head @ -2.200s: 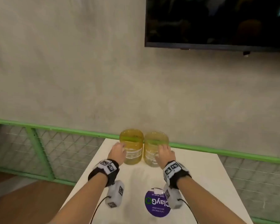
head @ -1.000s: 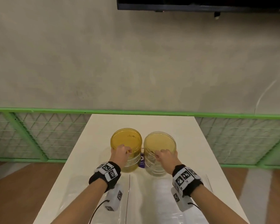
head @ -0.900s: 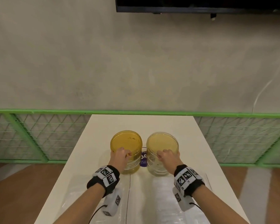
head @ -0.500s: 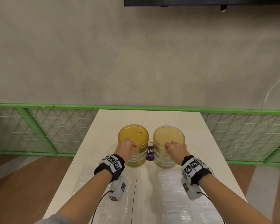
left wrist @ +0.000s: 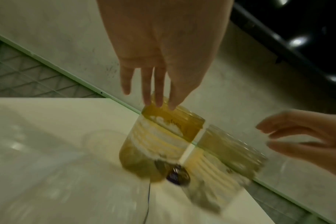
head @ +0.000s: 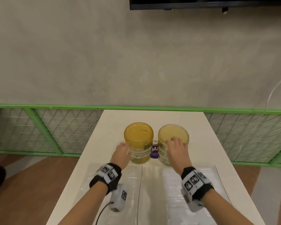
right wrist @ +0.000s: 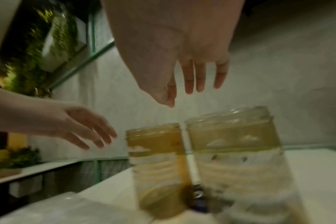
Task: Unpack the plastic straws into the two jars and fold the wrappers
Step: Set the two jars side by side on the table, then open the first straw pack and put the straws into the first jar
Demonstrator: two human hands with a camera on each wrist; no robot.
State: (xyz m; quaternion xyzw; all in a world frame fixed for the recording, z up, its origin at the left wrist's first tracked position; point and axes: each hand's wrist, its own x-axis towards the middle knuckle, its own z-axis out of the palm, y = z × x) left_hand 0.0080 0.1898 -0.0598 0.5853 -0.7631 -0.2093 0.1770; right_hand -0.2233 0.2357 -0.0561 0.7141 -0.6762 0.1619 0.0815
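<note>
Two yellow-tinted clear jars stand side by side, open-topped, on the white table: the left jar and the right jar. My left hand hovers at the left jar's near left side, fingers straight, holding nothing. My right hand floats just over the right jar's near rim, fingers spread and empty. Two clear plastic straw packs lie flat in front of the jars, the left pack and the right pack, partly under my forearms.
A purple round sticker shows on the table between the jars. A green metal railing with mesh runs behind the table, before a grey wall. Wooden floor lies to the table's left and right. A dark screen hangs high on the wall.
Both hands gripped the jars' near rims with curled fingers half a second ago. They have let go and now hover with straight fingers; the jars stand where they were.
</note>
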